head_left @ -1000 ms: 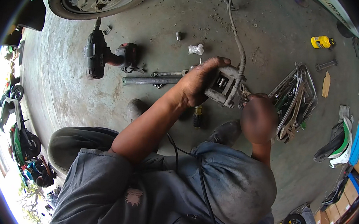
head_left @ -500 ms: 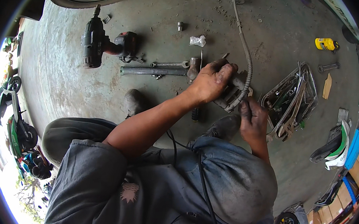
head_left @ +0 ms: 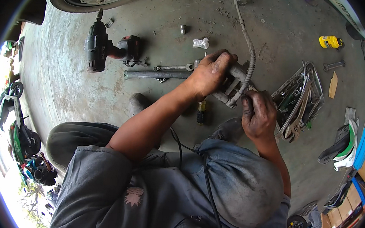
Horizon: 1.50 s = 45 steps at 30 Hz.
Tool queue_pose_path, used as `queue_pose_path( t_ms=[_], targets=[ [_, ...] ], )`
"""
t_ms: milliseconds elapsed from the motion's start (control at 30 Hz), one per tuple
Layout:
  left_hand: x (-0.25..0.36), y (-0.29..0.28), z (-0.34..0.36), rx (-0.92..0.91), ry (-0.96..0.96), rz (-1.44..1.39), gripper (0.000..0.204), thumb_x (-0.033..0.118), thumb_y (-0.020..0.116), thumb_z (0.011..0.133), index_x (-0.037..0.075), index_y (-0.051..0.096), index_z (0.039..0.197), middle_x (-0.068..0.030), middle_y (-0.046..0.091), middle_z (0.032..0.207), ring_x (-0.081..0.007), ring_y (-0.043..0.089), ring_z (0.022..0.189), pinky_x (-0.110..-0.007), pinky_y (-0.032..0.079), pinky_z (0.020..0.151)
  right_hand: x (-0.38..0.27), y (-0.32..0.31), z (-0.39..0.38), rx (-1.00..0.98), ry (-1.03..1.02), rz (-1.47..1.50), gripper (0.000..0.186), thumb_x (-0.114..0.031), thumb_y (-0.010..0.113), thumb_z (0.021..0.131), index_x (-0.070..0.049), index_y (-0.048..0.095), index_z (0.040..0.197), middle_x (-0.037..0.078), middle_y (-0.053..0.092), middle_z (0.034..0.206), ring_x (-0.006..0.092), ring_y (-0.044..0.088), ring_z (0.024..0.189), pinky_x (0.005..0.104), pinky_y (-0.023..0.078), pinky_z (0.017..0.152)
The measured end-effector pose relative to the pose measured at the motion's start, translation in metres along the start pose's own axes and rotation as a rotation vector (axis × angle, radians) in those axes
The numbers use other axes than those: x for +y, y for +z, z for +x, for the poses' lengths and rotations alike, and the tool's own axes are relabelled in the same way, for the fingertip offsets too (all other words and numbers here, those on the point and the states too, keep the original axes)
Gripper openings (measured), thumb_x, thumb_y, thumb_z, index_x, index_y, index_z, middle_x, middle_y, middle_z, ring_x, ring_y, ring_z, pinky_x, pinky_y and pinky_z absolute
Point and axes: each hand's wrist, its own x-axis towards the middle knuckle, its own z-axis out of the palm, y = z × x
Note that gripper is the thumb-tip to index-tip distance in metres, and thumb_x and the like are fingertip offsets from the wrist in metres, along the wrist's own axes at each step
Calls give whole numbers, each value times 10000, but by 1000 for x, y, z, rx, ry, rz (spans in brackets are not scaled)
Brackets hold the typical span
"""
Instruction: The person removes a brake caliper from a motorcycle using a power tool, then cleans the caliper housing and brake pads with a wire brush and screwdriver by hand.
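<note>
Above the floor in front of me, a grey metal brake caliper point(head_left: 234, 86) is gripped at its left side by my left hand point(head_left: 213, 73), whose fingers wrap over it. A ribbed grey hose point(head_left: 251, 55) runs from the far side down to the caliper. My right hand point(head_left: 259, 115) is closed, its blackened fingers curled against the caliper's right end; whatever they pinch is hidden. Below the left wrist a screwdriver point(head_left: 201, 112) with a yellow and black handle lies on the floor. A hammer point(head_left: 155, 75) lies left of the caliper, its head covered by my left hand.
A combination wrench point(head_left: 169, 67) lies beside the hammer. An impact wrench point(head_left: 97, 46) lies farther left, below a wheel point(head_left: 96, 9). A socket point(head_left: 183, 29) and crumpled clear plastic point(head_left: 201, 43) lie ahead. Right are a metal tray of tools point(head_left: 322, 100) and a yellow bottle point(head_left: 330, 41).
My left hand has shifted slightly left and turned with the caliper, showing more of its body. My right hand has moved up along its right end. More of the screwdriver handle shows.
</note>
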Motion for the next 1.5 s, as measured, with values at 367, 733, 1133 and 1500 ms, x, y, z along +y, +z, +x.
queue_pose_path(
  t_ms=[367, 733, 1133, 1500],
  targets=[
    [-8, 8, -4, 12, 117, 54, 412, 337, 344, 943, 10, 548, 1088, -192, 556, 1064, -313, 571, 943, -352, 457, 853, -20, -12, 2, -264, 890, 738, 210, -218, 611, 903, -12, 576, 923, 34, 525, 706, 113, 486, 624, 261, 408, 598],
    [-19, 6, 2, -203, -176, -378, 559, 476, 351, 927, 3, 528, 1166, -108, 630, 999, -171, 609, 908, -307, 490, 818, 3, -3, -5, -40, 480, 1124, 574, -124, 732, 792, -38, 373, 1232, 68, 471, 1111, 155, 507, 983, 306, 450, 865],
    [-16, 10, -6, -193, 10, 2, 453, 400, 366, 940, 41, 539, 1155, -102, 589, 1055, -192, 568, 954, -318, 460, 847, 4, 1, -11, -131, 557, 985, 769, -32, 760, 732, -41, 289, 1339, 89, 425, 1240, 173, 539, 1027, 298, 495, 846],
    [-12, -45, 15, -495, -197, -1482, 597, 329, 324, 812, -8, 441, 1291, -202, 539, 1189, -344, 547, 1061, -527, 435, 933, 120, 17, -89, 537, 959, 835, 456, -350, 640, 860, -81, 529, 1211, 92, 585, 1159, 220, 584, 983, 378, 442, 860]
  ],
)
